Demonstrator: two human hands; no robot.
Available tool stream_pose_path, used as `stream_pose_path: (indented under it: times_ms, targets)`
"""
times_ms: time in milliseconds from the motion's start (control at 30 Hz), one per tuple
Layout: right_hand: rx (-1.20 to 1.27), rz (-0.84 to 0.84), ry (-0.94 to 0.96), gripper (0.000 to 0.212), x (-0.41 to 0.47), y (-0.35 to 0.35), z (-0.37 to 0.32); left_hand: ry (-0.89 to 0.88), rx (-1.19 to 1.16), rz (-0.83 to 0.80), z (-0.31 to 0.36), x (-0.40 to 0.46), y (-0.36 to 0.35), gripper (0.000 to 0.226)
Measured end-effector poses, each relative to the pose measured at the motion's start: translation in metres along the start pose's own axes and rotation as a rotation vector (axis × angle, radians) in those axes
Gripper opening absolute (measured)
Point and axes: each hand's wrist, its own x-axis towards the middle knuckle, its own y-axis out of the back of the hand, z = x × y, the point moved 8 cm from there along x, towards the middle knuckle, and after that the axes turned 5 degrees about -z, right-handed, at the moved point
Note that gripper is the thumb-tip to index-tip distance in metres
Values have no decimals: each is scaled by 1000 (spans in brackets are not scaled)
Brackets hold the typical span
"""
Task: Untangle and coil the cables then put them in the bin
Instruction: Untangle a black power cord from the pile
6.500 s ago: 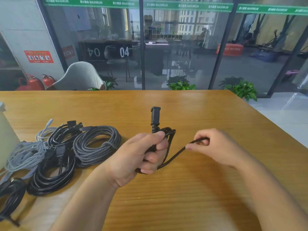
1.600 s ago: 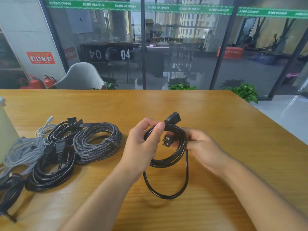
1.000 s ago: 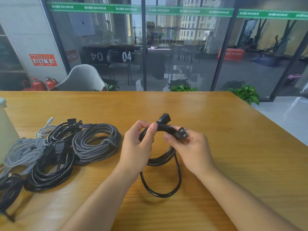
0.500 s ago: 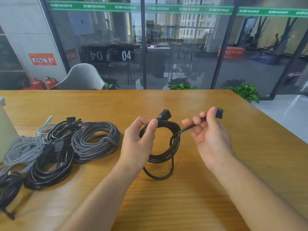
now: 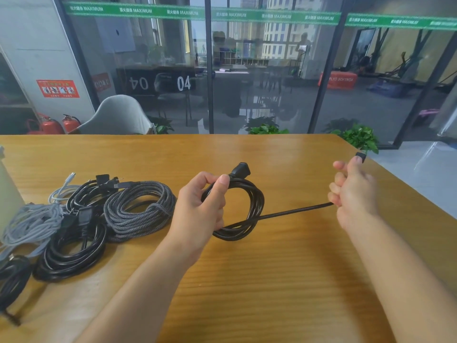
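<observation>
Black glossy power cable [image 5: 249,206], coiled, hangs over the wooden tabletop [image 5: 272,268], pinched by the left hand [image 5: 200,209] between thumb and fingers. Its free end runs taut to the raised right hand [image 5: 352,194], fisted around it.

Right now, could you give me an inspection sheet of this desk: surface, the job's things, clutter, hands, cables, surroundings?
Surface: wooden table, bare grain showing at the centre and right.
Job's things: black power cable, looped in a coil held above the table; no bin identified.
Clutter: pale object at the left edge, cut off by the frame.
Hands: left hand grips the coil; right hand grips the cable's free end, its plug poking out above the fingers.
Cables: braided coil, black coil, grey bundle, all piled at the left.
Surroundings: glass wall, grey chair, fire extinguishers, potted plants.
</observation>
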Motion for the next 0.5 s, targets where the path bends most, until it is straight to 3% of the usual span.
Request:
stream_pose_path:
  times_ms: [133,333,500]
  targets:
    - [-124,-1,80,46,7,7,-1,-4,0,-38,4,-2,-9,26]
    - [-559,-269,254,38,-2,-29,13,-35,60,-39,7,1,4,19]
    - [-694,-420,299,23,-21,-53,18,-41,9,-89,9,0,-2,19]
